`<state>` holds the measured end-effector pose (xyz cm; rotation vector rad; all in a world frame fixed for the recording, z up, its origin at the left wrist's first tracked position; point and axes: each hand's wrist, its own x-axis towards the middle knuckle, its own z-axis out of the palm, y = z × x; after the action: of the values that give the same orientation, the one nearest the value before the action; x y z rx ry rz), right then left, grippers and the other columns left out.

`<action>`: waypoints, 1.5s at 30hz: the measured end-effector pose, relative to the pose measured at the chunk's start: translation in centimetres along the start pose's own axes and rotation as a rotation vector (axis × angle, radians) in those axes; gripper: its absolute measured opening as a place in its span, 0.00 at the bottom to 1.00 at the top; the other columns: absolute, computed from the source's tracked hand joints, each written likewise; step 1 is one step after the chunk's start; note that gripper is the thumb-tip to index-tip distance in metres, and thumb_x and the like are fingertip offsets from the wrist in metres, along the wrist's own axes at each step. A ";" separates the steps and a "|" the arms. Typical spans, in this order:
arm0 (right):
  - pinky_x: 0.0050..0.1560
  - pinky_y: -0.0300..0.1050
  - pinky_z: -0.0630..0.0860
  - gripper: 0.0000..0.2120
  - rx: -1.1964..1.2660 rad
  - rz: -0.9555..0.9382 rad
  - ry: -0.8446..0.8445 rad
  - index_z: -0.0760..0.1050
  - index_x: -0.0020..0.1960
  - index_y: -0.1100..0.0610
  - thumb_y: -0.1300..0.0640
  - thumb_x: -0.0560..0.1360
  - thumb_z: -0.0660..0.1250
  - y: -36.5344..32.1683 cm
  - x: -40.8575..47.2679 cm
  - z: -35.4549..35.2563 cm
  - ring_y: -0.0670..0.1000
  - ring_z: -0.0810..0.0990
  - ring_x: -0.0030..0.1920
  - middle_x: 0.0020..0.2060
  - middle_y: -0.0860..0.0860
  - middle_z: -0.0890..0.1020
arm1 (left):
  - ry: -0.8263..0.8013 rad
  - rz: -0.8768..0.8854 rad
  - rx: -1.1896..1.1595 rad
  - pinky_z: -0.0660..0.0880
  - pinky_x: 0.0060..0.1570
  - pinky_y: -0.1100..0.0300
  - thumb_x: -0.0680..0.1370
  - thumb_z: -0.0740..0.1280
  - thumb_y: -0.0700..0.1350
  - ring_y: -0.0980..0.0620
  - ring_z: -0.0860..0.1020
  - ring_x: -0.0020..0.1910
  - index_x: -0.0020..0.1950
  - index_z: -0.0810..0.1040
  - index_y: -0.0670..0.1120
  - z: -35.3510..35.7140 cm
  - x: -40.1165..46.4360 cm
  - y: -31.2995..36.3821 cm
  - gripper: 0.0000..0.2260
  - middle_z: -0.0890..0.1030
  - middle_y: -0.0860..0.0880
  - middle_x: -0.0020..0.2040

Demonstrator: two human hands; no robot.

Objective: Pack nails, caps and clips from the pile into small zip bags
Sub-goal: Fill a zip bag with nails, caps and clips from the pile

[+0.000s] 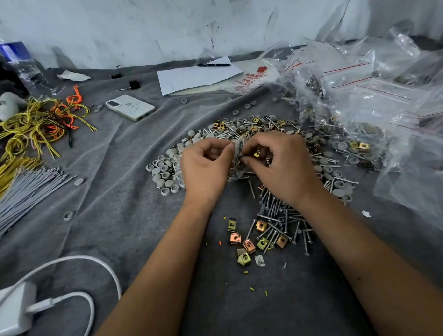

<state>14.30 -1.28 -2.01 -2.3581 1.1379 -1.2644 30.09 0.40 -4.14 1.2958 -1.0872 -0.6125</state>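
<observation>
Both hands meet above the pile on the grey cloth. My left hand pinches the left edge of a small clear zip bag, and my right hand pinches its right edge with thumb and fingers. A brass clip shows under my right fingers; whether it is in the bag I cannot tell. Grey caps lie left of my hands. Nails and brass clips are spread below and to the right of them.
Clear zip bags, some filled, are heaped at the right. A phone, paper with a pen and a water bottle lie behind. Yellow and orange ties, grey strips and a white charger sit left.
</observation>
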 end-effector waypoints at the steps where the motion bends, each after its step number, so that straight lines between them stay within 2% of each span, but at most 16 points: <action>1: 0.45 0.25 0.67 0.08 -0.010 -0.007 -0.005 0.84 0.46 0.55 0.63 0.70 0.79 0.0 0.0 0.1 0.33 0.75 0.40 0.40 0.39 0.79 | 0.000 -0.005 -0.022 0.74 0.29 0.63 0.77 0.74 0.36 0.58 0.77 0.28 0.42 0.85 0.47 0.0 0.0 0.0 0.07 0.82 0.52 0.31; 6: 0.48 0.32 0.72 0.06 -0.009 -0.052 -0.033 0.85 0.49 0.56 0.63 0.72 0.77 0.2 -0.1 0.4 0.41 0.77 0.42 0.43 0.46 0.84 | -0.009 -0.001 -0.078 0.75 0.28 0.62 0.77 0.74 0.36 0.56 0.77 0.28 0.43 0.86 0.45 0.1 0.0 0.1 0.06 0.83 0.49 0.31; 9: 0.47 0.30 0.69 0.03 0.006 -0.089 -0.032 0.85 0.50 0.57 0.59 0.77 0.73 0.2 -0.1 0.3 0.41 0.75 0.43 0.41 0.43 0.82 | 0.015 0.001 -0.111 0.75 0.30 0.62 0.77 0.74 0.36 0.55 0.78 0.29 0.44 0.86 0.44 -0.1 0.2 0.0 0.04 0.83 0.49 0.32; 13: 0.49 0.47 0.76 0.12 0.018 -0.110 -0.094 0.84 0.50 0.59 0.52 0.82 0.66 0.3 0.0 0.3 0.47 0.79 0.45 0.43 0.49 0.84 | 0.067 -0.013 -0.187 0.75 0.33 0.61 0.77 0.74 0.36 0.55 0.77 0.30 0.43 0.86 0.47 -0.5 0.5 0.1 0.06 0.84 0.49 0.34; 16: 0.58 0.52 0.76 0.13 -0.004 -0.139 -0.269 0.83 0.57 0.55 0.48 0.81 0.67 0.0 -0.1 0.6 0.50 0.78 0.56 0.54 0.47 0.83 | 0.120 -0.028 -0.265 0.74 0.31 0.62 0.77 0.73 0.35 0.55 0.75 0.27 0.42 0.86 0.45 -0.7 0.9 0.2 0.08 0.82 0.48 0.32; 18: 0.63 0.54 0.75 0.15 -0.049 -0.151 -0.344 0.81 0.63 0.55 0.52 0.79 0.70 -0.1 -0.3 0.9 0.52 0.76 0.63 0.62 0.48 0.79 | 0.134 -0.037 -0.314 0.72 0.28 0.64 0.77 0.72 0.33 0.57 0.74 0.24 0.42 0.85 0.43 -0.6 1.0 0.3 0.08 0.81 0.49 0.29; 20: 0.65 0.53 0.75 0.17 -0.072 -0.164 -0.321 0.80 0.65 0.56 0.58 0.77 0.72 -0.2 -0.3 1.2 0.52 0.76 0.64 0.64 0.50 0.78 | 0.144 -0.043 -0.350 0.72 0.26 0.64 0.78 0.71 0.32 0.57 0.73 0.24 0.42 0.85 0.42 -0.6 1.0 0.4 0.08 0.81 0.49 0.29; 22: 0.63 0.48 0.77 0.16 -0.057 -0.164 -0.206 0.80 0.64 0.57 0.61 0.76 0.74 -0.5 -0.2 1.0 0.50 0.78 0.60 0.60 0.51 0.80 | 0.147 -0.043 -0.379 0.73 0.28 0.65 0.77 0.71 0.31 0.58 0.74 0.25 0.44 0.85 0.40 -0.5 1.0 0.5 0.06 0.83 0.49 0.31; 25: 0.55 0.44 0.79 0.12 -0.041 -0.122 -0.068 0.80 0.55 0.57 0.61 0.74 0.76 -0.6 0.1 0.3 0.48 0.81 0.51 0.52 0.51 0.83 | 0.123 -0.026 -0.372 0.73 0.29 0.66 0.77 0.71 0.31 0.58 0.74 0.26 0.45 0.85 0.39 -0.5 0.9 0.5 0.05 0.84 0.49 0.34; 27: 0.52 0.47 0.79 0.09 -0.057 -0.127 -0.076 0.81 0.51 0.58 0.62 0.72 0.77 -0.4 0.1 0.1 0.49 0.81 0.48 0.48 0.51 0.83 | 0.104 -0.020 -0.343 0.73 0.28 0.66 0.77 0.72 0.32 0.58 0.74 0.26 0.44 0.86 0.41 -0.4 0.8 0.5 0.06 0.84 0.49 0.34; 30: 0.53 0.47 0.79 0.08 -0.053 -0.167 -0.088 0.84 0.51 0.59 0.63 0.73 0.77 -0.3 0.0 0.1 0.50 0.81 0.49 0.48 0.52 0.83 | 0.103 -0.028 -0.327 0.73 0.28 0.65 0.77 0.72 0.32 0.58 0.74 0.26 0.43 0.86 0.43 -0.2 0.7 0.4 0.08 0.84 0.49 0.34; 35: 0.59 0.52 0.76 0.11 -0.074 -0.197 -0.200 0.84 0.58 0.59 0.66 0.78 0.69 -0.4 -0.1 0.6 0.53 0.78 0.58 0.55 0.52 0.84 | 0.109 -0.023 -0.341 0.72 0.27 0.65 0.78 0.72 0.32 0.57 0.73 0.24 0.44 0.85 0.41 -0.5 0.8 0.4 0.06 0.82 0.49 0.30; 37: 0.61 0.50 0.77 0.12 -0.016 -0.193 -0.123 0.84 0.59 0.60 0.68 0.78 0.69 -0.7 -0.1 0.5 0.53 0.80 0.58 0.55 0.53 0.85 | 0.101 -0.025 -0.351 0.72 0.27 0.64 0.78 0.71 0.32 0.56 0.73 0.24 0.45 0.85 0.39 -0.5 0.8 0.3 0.05 0.81 0.48 0.30; 40: 0.56 0.44 0.80 0.10 0.014 -0.081 0.124 0.83 0.59 0.61 0.64 0.80 0.68 -0.7 0.2 -0.4 0.51 0.84 0.53 0.52 0.54 0.86 | 0.114 -0.049 -0.379 0.72 0.27 0.65 0.78 0.71 0.31 0.57 0.73 0.25 0.42 0.85 0.42 -0.4 0.9 0.3 0.08 0.82 0.48 0.31; 42: 0.48 0.43 0.82 0.07 -0.109 0.052 0.217 0.82 0.56 0.60 0.61 0.81 0.68 0.0 0.4 -1.3 0.50 0.84 0.46 0.48 0.54 0.86 | 0.101 -0.060 -0.376 0.72 0.27 0.65 0.78 0.71 0.31 0.57 0.73 0.25 0.40 0.86 0.44 -0.3 0.9 0.2 0.11 0.83 0.49 0.33; 45: 0.45 0.51 0.83 0.06 -0.413 0.381 0.107 0.83 0.51 0.56 0.54 0.80 0.69 1.7 0.3 -2.2 0.54 0.83 0.42 0.44 0.54 0.86 | 0.045 -0.061 -0.299 0.73 0.27 0.66 0.78 0.72 0.32 0.58 0.74 0.25 0.42 0.86 0.44 -0.2 0.6 0.1 0.09 0.84 0.50 0.34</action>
<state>11.77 -2.29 -1.44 -2.1886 1.9322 -1.1117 30.50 0.03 -3.91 1.0801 -0.8836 -0.7568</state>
